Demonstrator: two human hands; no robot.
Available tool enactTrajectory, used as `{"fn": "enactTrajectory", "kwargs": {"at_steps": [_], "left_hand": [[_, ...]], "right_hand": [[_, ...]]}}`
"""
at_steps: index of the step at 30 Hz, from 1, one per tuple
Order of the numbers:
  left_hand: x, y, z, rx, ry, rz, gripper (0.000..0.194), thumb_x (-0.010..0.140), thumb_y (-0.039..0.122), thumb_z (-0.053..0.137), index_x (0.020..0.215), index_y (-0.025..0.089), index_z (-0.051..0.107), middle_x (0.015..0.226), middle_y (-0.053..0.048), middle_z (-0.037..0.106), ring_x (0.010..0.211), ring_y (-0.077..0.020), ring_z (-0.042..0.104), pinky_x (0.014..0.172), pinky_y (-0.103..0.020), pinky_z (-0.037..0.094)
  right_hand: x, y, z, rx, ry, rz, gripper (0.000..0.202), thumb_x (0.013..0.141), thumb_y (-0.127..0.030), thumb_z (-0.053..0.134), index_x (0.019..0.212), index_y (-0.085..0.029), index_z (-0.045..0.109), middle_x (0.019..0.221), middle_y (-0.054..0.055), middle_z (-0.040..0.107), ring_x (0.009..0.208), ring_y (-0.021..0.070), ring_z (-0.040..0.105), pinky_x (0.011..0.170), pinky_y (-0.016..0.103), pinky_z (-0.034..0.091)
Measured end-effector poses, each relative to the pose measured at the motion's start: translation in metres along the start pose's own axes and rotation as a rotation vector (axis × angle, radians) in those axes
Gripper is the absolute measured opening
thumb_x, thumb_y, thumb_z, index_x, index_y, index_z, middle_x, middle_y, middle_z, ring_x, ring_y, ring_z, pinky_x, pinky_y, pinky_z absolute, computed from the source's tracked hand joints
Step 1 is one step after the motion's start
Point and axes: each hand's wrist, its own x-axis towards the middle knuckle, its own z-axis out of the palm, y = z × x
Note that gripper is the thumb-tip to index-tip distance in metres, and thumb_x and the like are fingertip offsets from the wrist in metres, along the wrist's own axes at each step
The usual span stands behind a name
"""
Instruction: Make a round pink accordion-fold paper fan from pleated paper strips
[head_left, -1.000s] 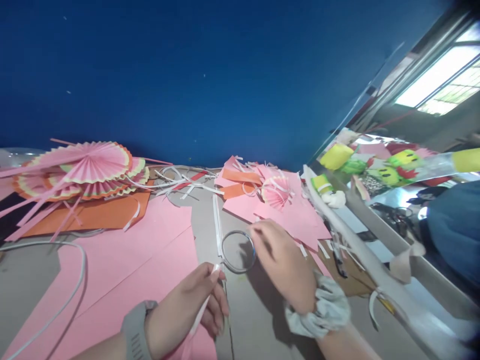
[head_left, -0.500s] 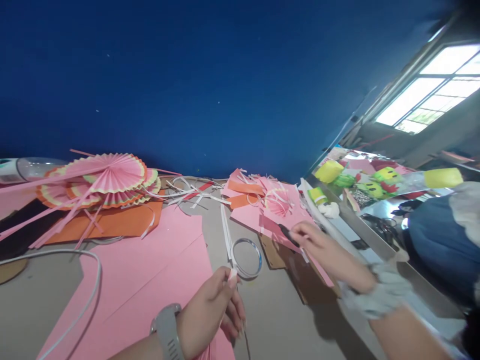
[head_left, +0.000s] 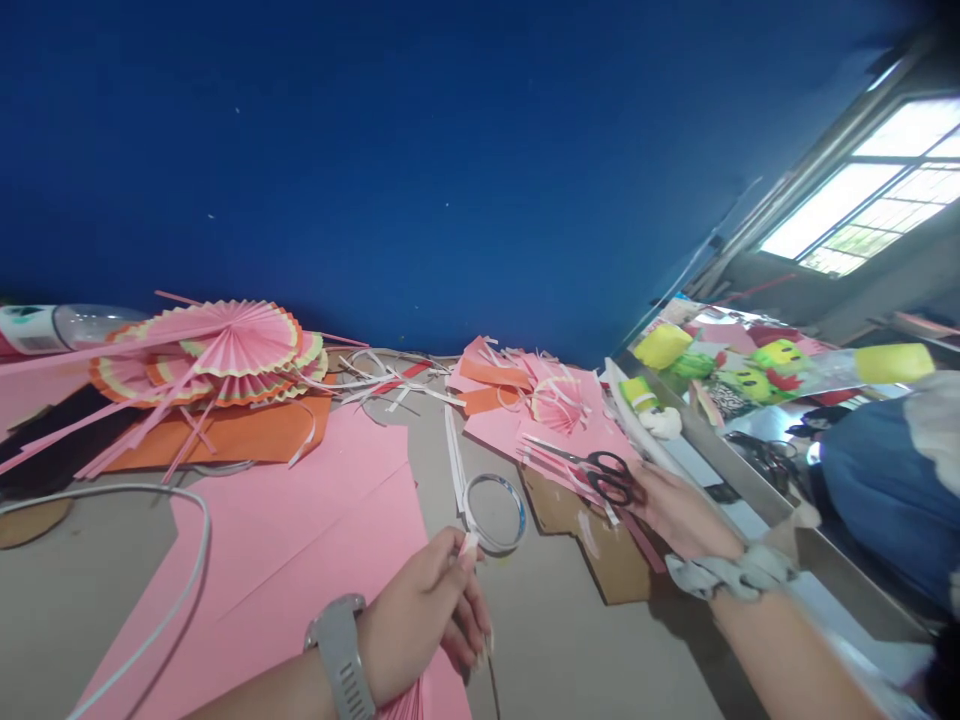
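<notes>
My left hand (head_left: 424, 615), with a grey watch at its wrist, pinches the end of a small white strip (head_left: 469, 545) between thumb and finger. Just beyond it a roll of tape (head_left: 495, 512) lies on the grey table. Below the fingers a pink pleated fan (head_left: 405, 703) shows in part. On the right, my right hand (head_left: 667, 505) has its fingers at the handles of black scissors (head_left: 609, 477), whose blades point left over pink paper scraps. Its fingertips are partly hidden behind the handles. A large pink sheet (head_left: 322, 540) lies left of my left hand.
Pleated pink fans (head_left: 240, 345) lie on orange paper at the back left, near a plastic bottle (head_left: 90, 325). A white cable (head_left: 204, 540) curves at left. Brown cardboard (head_left: 615, 570) lies under the scissors. A person in blue (head_left: 874, 480) is at right.
The scissors now lie more in view, with their handles turned toward my right hand, which has shifted slightly right and down. My left hand keeps its pinch on the strip.
</notes>
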Motion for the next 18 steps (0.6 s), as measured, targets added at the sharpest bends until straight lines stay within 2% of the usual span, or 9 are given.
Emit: {"fn": "enactTrajectory", "kwargs": {"at_steps": [4, 6, 8, 11, 14, 18], "left_hand": [[-0.001, 0.001, 0.001, 0.025, -0.007, 0.003, 0.036, 0.087, 0.055, 0.034, 0.085, 0.019, 0.039, 0.062, 0.002, 0.056, 0.043, -0.0081, 0.053, 0.041, -0.02, 0.046], [-0.001, 0.002, 0.001, 0.029, -0.006, 0.0, 0.036, 0.087, 0.054, 0.034, 0.085, 0.019, 0.038, 0.061, 0.002, 0.056, 0.042, -0.0082, 0.052, 0.04, -0.02, 0.046], [-0.001, 0.001, 0.001, 0.025, -0.009, -0.001, 0.035, 0.088, 0.053, 0.033, 0.087, 0.019, 0.039, 0.061, 0.002, 0.055, 0.041, -0.0079, 0.052, 0.039, -0.02, 0.046], [0.0, -0.001, 0.001, 0.008, -0.012, 0.003, 0.034, 0.089, 0.051, 0.032, 0.095, 0.019, 0.039, 0.06, 0.003, 0.055, 0.04, -0.0077, 0.051, 0.039, -0.019, 0.045], [0.0, -0.003, 0.0, -0.013, -0.016, 0.017, 0.034, 0.089, 0.05, 0.033, 0.102, 0.019, 0.039, 0.06, 0.002, 0.055, 0.041, -0.008, 0.051, 0.04, -0.019, 0.046], [0.0, -0.004, -0.002, -0.036, -0.023, 0.028, 0.034, 0.09, 0.048, 0.033, 0.107, 0.019, 0.038, 0.062, 0.002, 0.056, 0.042, -0.008, 0.052, 0.041, -0.019, 0.046]], "right_hand": [[0.006, 0.0, 0.003, -0.069, -0.066, 0.083, 0.026, 0.086, -0.039, 0.041, 0.081, -0.021, 0.06, 0.073, 0.008, 0.07, 0.067, 0.0217, 0.068, 0.059, 0.033, 0.055], [0.008, -0.002, 0.004, -0.157, -0.049, 0.092, 0.026, 0.085, -0.037, 0.041, 0.088, -0.019, 0.059, 0.084, 0.011, 0.069, 0.076, 0.0238, 0.067, 0.069, 0.039, 0.053], [0.007, -0.006, 0.006, -0.249, -0.062, 0.058, 0.026, 0.083, -0.035, 0.043, 0.095, -0.018, 0.058, 0.097, 0.013, 0.067, 0.09, 0.0264, 0.064, 0.082, 0.043, 0.047], [0.003, -0.015, 0.009, -0.351, -0.177, -0.034, 0.026, 0.078, -0.028, 0.049, 0.1, -0.019, 0.059, 0.106, 0.011, 0.065, 0.102, 0.0286, 0.057, 0.09, 0.044, 0.038], [0.0, -0.021, 0.011, -0.433, -0.29, -0.083, 0.028, 0.07, -0.018, 0.052, 0.097, -0.019, 0.06, 0.102, 0.01, 0.066, 0.101, 0.0296, 0.058, 0.088, 0.044, 0.036], [0.002, -0.023, 0.006, -0.511, -0.387, -0.076, 0.021, 0.065, -0.015, 0.054, 0.084, -0.019, 0.061, 0.085, 0.008, 0.068, 0.085, 0.0259, 0.062, 0.077, 0.036, 0.04]]}}
